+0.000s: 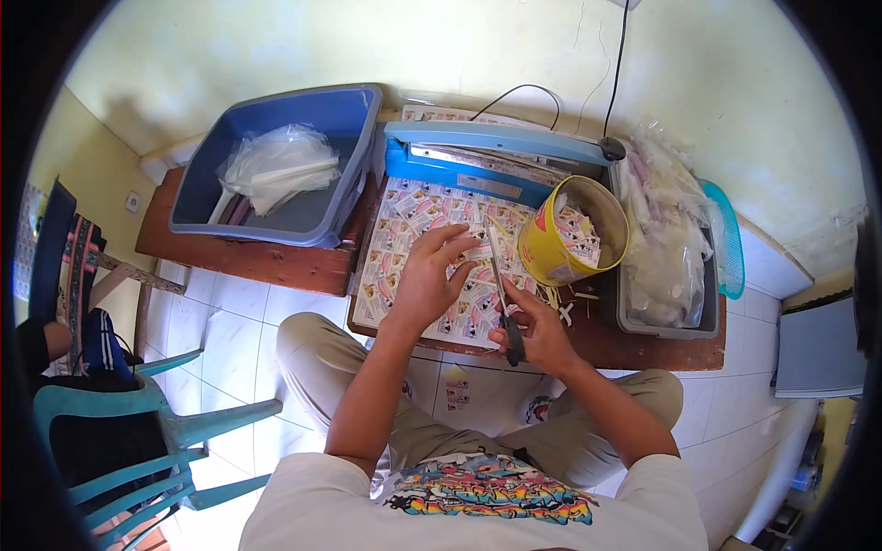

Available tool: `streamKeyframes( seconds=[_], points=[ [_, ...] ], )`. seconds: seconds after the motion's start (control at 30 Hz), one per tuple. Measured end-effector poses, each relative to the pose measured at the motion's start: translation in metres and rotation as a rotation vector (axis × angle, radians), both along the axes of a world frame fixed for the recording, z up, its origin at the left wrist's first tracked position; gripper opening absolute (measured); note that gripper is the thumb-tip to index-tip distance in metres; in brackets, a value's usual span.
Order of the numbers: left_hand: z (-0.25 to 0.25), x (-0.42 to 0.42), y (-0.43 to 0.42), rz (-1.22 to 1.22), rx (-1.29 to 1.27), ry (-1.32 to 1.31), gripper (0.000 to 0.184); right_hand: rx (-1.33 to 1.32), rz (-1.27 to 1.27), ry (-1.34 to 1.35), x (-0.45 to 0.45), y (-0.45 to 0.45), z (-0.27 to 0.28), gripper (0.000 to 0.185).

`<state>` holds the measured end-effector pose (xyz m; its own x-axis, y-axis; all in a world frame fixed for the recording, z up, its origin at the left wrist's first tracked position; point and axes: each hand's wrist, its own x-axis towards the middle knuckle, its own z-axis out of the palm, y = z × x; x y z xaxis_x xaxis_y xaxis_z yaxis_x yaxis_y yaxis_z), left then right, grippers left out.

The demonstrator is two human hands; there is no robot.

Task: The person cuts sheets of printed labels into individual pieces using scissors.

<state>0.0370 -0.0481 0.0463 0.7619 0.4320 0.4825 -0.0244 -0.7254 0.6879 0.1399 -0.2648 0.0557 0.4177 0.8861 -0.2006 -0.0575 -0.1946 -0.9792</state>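
My right hand [542, 335] grips a pair of scissors [514, 341] by the dark handles, blades pointing away from me. My left hand [430, 280] is just left of the blades, fingers bent around a small printed paper label [480, 237] at the fingertips. The label's edge lies close to the blades; whether they touch it I cannot tell. Beneath both hands is a board covered with printed labels [395, 248]. To the right of the blades, a yellow bucket [542, 243] holds cut printed labels [577, 237].
Behind the board stands a blue bag sealer [496, 138] with a black cable. A blue bin [358, 184] with clear plastic bags is at left. A grey tray [671, 326] full of plastic packets is at right. Paper strips [562, 308] lie near the bucket. A green chair [156, 413] stands lower left.
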Motion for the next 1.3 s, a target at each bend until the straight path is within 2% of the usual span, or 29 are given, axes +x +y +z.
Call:
streamKeyframes(
  seconds=[0.8,1.3],
  points=[
    [-0.004,-0.001,0.000,0.001,0.024,0.066,0.038,0.014,-0.035,0.061,0.001,0.003,0.003,0.092],
    [-0.002,-0.002,0.000,0.003,0.013,0.020,0.037,0.003,-0.019,-0.010,0.001,0.004,0.005,0.091]
  ],
)
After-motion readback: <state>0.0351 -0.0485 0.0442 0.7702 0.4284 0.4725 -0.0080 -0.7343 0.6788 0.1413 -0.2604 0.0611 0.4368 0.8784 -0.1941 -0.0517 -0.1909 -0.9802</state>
